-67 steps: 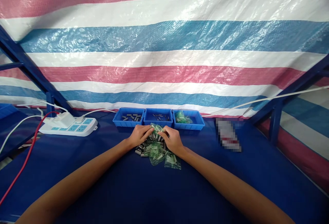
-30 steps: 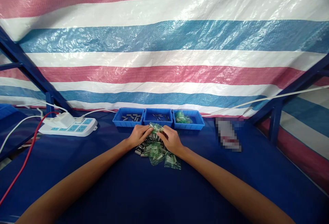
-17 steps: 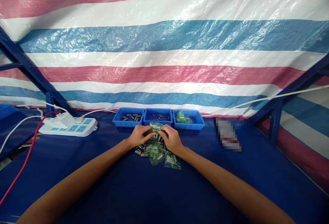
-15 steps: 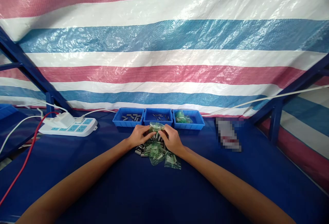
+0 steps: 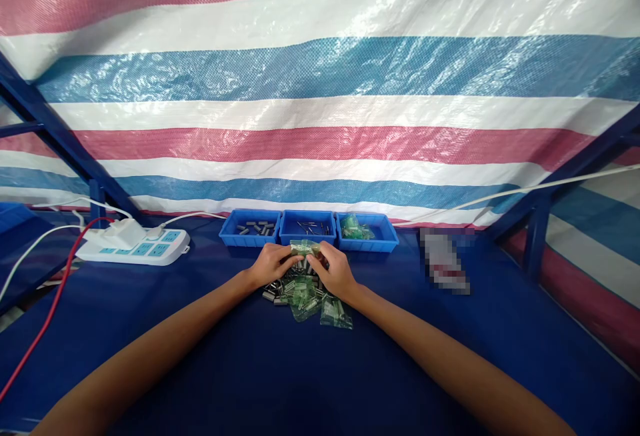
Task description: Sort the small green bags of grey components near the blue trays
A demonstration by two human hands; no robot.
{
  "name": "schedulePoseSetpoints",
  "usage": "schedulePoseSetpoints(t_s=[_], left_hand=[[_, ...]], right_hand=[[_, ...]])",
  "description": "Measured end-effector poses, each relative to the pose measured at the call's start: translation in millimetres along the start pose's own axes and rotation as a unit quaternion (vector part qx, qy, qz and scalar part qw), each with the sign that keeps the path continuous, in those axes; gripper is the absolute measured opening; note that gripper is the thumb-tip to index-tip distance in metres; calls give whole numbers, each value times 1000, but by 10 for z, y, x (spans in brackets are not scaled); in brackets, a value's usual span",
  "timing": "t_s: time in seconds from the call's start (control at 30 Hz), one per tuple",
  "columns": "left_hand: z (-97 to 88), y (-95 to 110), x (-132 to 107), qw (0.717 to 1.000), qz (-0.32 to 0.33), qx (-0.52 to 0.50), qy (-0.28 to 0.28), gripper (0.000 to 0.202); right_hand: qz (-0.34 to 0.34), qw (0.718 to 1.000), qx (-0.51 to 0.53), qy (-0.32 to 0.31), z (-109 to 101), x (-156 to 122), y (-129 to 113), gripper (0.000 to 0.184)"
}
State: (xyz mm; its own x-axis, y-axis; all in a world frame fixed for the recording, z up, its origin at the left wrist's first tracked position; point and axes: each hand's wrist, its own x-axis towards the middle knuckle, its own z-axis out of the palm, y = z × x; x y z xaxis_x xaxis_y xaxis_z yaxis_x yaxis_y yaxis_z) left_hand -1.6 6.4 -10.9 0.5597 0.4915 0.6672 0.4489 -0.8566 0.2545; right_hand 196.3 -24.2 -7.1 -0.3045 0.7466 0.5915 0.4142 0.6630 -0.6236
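Holding a green plastic bag point(image 5: 304, 246) between the left hand point(image 5: 273, 265) and the right hand point(image 5: 337, 272), just above a pile of bags and metal parts point(image 5: 300, 301) lying on the blue counter point(image 5: 300, 369) near three blue bins point(image 5: 307, 212).

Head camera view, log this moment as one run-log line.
left hand and right hand | holding: clear plastic bag | below: pile of bagged metal parts | beyond: three blue trays

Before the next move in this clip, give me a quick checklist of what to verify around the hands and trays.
1. Left hand on the green plastic bag: ok.
2. Right hand on that bag: ok.
3. Bag's contents identifiable: cannot tell, fingers cover it.
4. Three blue trays upright in a row: ok.
5. Loose pile of bags and metal pieces sorted by kind: not ok, they lie mixed.
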Motion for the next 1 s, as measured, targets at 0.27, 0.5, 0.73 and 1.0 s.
schedulePoseSetpoints(t_s=[0.27, 0.5, 0.73, 1.0], left_hand=[[8, -8, 6, 999, 36, 2, 1, 34], [8, -5, 13, 999, 53, 1, 7, 33], [-4, 3, 17, 1000, 28, 0, 15, 31], [-1, 1, 10, 1000, 26, -1, 17, 30]], right_hand=[[1, 1000, -9, -1, 17, -14, 31, 29], [-3, 1000, -14, -5, 16, -20, 37, 28], [-3, 1000, -11, -6, 19, -20, 44, 26], [4, 1000, 15, -12, 1, -17, 19, 17]])
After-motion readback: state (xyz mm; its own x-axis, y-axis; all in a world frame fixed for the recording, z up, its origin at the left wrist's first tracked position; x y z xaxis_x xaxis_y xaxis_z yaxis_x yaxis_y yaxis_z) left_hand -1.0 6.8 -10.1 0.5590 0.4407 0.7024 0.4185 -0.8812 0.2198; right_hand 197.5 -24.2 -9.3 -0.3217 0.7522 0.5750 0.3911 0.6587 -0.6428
